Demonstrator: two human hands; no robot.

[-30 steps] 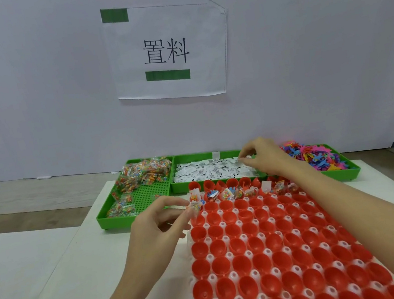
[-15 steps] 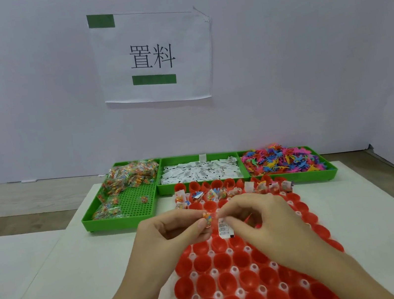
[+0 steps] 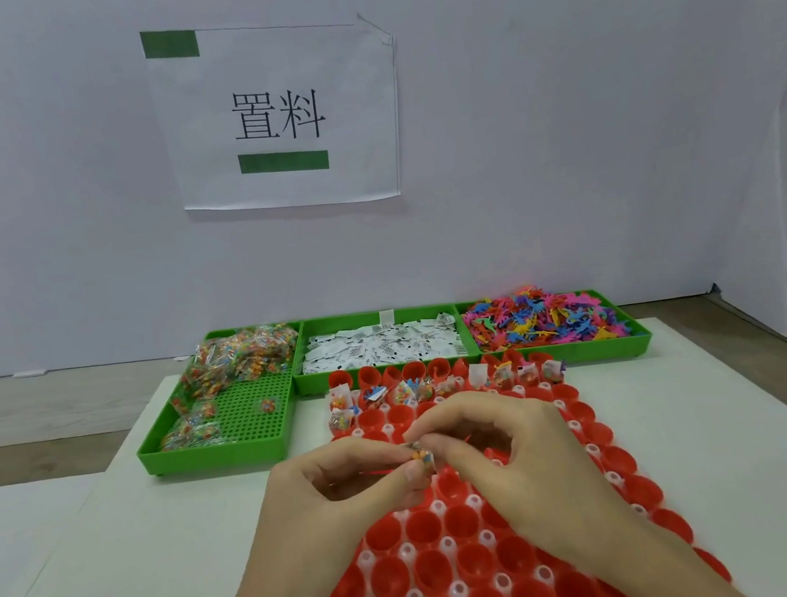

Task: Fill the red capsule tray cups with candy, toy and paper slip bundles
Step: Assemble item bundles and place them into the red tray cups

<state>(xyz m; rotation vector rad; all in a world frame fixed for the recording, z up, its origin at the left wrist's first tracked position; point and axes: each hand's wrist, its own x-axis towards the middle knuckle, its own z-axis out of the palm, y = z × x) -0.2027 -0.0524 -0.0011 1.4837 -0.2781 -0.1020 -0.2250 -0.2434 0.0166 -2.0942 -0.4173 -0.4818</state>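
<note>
Surface: white table (image 3: 115,579) against a white wall.
Capsule tray (image 3: 456,564): near centre, far cups filled.
Left hand (image 3: 331,496): pinching the small bundle (image 3: 422,456) above the tray.
Right hand (image 3: 506,456): fingertips pinching that bundle too.

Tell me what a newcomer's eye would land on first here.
The red capsule tray fills the foreground, with only its far cups filled. Over it, the left hand and right hand pinch a small bundle together. Behind sit three green trays, and a paper sign hangs on the wall.
</note>
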